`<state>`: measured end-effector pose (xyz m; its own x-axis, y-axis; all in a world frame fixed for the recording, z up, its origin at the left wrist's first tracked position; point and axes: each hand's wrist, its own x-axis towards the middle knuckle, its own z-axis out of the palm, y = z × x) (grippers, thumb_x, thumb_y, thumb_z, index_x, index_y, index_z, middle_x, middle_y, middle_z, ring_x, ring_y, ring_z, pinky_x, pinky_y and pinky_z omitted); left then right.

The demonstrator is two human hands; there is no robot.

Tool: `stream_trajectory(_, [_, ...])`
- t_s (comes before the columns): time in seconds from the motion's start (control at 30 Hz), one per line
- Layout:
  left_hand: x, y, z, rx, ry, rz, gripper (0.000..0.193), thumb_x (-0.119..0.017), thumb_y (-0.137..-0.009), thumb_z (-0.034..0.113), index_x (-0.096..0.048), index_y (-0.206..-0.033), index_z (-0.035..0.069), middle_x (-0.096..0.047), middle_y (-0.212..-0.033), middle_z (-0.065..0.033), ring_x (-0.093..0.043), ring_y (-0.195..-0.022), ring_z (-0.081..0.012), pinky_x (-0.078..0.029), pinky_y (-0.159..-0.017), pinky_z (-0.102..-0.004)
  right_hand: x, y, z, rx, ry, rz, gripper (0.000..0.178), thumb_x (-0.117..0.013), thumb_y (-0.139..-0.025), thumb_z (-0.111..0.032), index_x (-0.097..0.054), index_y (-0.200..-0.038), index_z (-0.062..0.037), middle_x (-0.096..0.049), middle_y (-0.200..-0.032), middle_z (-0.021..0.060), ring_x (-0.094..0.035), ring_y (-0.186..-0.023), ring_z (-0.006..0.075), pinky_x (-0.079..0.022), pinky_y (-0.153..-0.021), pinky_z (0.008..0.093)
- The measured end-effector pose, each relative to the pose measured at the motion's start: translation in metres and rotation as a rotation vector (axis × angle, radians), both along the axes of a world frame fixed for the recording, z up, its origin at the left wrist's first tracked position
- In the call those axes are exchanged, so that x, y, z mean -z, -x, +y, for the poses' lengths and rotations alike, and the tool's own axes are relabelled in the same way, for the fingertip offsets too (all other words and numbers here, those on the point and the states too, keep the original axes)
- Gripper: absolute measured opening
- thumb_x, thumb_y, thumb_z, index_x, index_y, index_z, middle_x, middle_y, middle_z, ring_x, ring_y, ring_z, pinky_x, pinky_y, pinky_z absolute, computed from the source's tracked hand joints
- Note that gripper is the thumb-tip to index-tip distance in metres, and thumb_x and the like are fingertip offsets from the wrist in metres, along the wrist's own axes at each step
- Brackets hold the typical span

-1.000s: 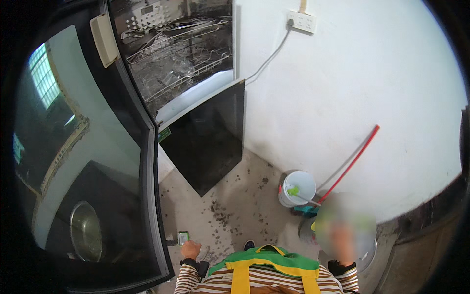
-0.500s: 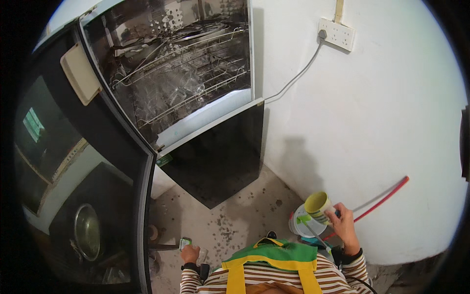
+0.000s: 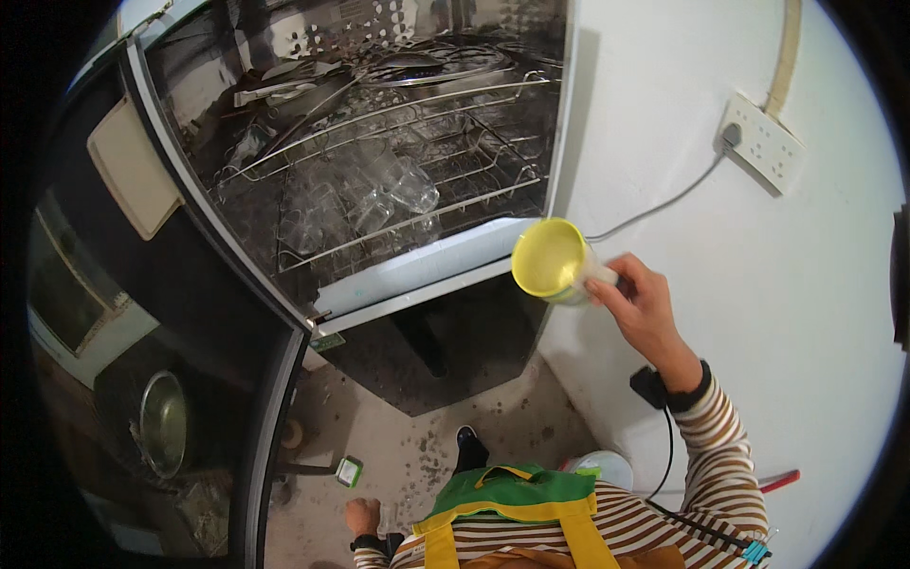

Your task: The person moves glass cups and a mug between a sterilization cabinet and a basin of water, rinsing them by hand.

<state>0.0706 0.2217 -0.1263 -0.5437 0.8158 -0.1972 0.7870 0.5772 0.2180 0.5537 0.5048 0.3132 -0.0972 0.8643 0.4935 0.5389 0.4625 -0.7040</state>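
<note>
Yellow-rimmed mug (image 3: 548,261) held in your right hand (image 3: 647,303), in front of the open cabinet (image 3: 567,114)

The white wall (image 3: 664,142) fills the right side of your view, and the cabinet fills the top. Its glass door (image 3: 104,275) stands open along the left, so your opening lies between that door and the cabinet's right edge. Across its front run the pale sill (image 3: 427,266) and the wire rack (image 3: 507,192). Clear glasses (image 3: 414,187) sit at the rack's left and middle; uncovered wires show to their right.

Half a second ago, your mug was at lower right by the white bucket (image 3: 611,468); now it is near centre, overlapping the sill's right end in view. Its mouth faces you. Your right fingers (image 3: 611,299) grip its handle, on its right side.

Your left hand (image 3: 362,515) is at bottom centre-left; you cannot tell whether it holds the clear object (image 3: 386,518) beside it.
</note>
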Motion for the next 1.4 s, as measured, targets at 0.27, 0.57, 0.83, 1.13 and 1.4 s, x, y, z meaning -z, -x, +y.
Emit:
stream_trajectory(0.27, [0.042, 0.002, 0.071, -0.234, 0.073, -0.095, 0.033, -0.067, -0.067, 0.032, -0.067, -0.070, -0.001, -0.065, -0.078, -0.0243, -0.065, -0.076, -0.0416, -0.053, -0.070, -0.0509, -0.018, 0.093, 0.201, -0.049, -0.168, -0.178, 0.024, -0.070, -0.087, -0.021, -0.061, -0.093, 0.0003, -0.062, -0.072, 0.0204, -0.060, -0.059, 0.0302, -0.047, -0.056, 0.0366])
stream_trajectory(0.57, [0.079, 0.026, 0.156, -0.151, -0.105, -0.121, 0.031, -0.066, -0.068, 0.030, -0.062, -0.064, -0.001, -0.062, -0.069, -0.0231, -0.062, -0.066, -0.0435, -0.050, -0.061, -0.0523, 0.031, 0.117, 0.440, -0.495, -0.011, 0.308, 0.040, -0.060, -0.091, -0.021, -0.052, -0.129, -0.0076, -0.058, -0.125, 0.0144, -0.060, -0.102, 0.0298, -0.051, -0.082, 0.0398])
stream_trajectory(0.83, [0.075, 0.026, 0.152, -0.235, -0.077, -0.081, 0.032, -0.067, -0.069, 0.029, -0.059, -0.065, -0.001, -0.060, -0.070, -0.0230, -0.060, -0.069, -0.0432, -0.048, -0.064, -0.0530, 0.017, 0.176, 0.477, -0.289, -0.219, -0.118, 0.037, -0.069, -0.092, -0.025, -0.060, -0.121, -0.0039, -0.064, -0.117, 0.0106, -0.060, -0.105, 0.0201, -0.049, -0.092, 0.0350])
stream_trajectory(1.13, [0.091, 0.027, 0.132, -0.272, -0.183, 0.001, 0.032, -0.068, -0.068, 0.030, -0.059, -0.065, -0.001, -0.061, -0.073, -0.0225, -0.061, -0.070, -0.0440, -0.048, -0.062, -0.0539, 0.053, 0.148, 0.524, -0.308, -0.153, -0.153, 0.043, -0.058, -0.096, -0.032, -0.056, -0.124, 0.0003, -0.067, -0.106, 0.0162, -0.064, -0.091, 0.0243, -0.051, -0.079, 0.0368])
stream_trajectory(1.4, [0.008, 0.012, 0.165, -0.302, 0.037, -0.199, 0.032, -0.069, -0.066, 0.028, -0.057, -0.063, -0.001, -0.060, -0.071, -0.0244, -0.060, -0.067, -0.0454, -0.047, -0.062, -0.0540, 0.035, 0.148, 0.505, -0.206, -0.093, -0.404, 0.043, -0.057, -0.097, -0.027, -0.050, -0.132, -0.0041, -0.056, -0.124, 0.0150, -0.053, -0.114, 0.0255, -0.043, -0.097, 0.0375])
